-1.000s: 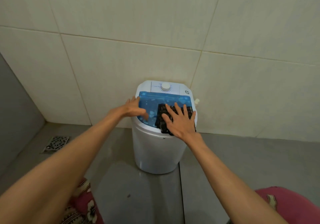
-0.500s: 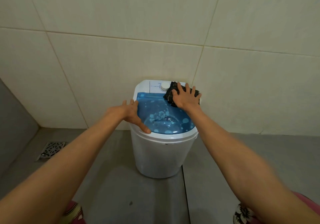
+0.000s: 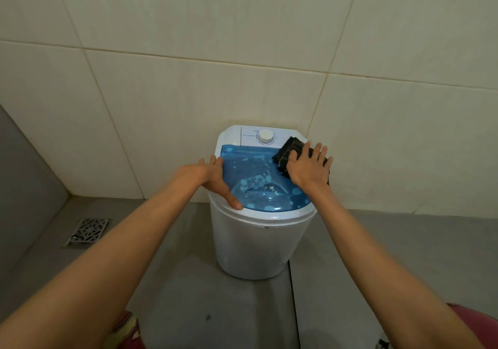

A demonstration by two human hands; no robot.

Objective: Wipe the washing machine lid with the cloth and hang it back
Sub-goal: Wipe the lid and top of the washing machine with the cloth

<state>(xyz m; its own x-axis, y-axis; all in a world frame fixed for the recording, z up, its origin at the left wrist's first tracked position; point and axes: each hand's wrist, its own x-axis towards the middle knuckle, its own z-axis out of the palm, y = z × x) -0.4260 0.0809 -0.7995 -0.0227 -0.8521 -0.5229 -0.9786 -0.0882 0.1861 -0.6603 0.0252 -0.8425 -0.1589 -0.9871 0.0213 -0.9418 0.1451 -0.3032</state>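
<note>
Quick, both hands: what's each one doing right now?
Left hand: open, flat on the washing machine rim, holding nothing.
Right hand: open, fingers spread, pressing the dark cloth onto the lid.

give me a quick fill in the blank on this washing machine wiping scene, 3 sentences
The dark cloth lies under the ____ hand.
The lid of the washing machine is coloured ____.
The left hand rests on the machine's ____ edge.

Missing words: right; blue; left
</note>
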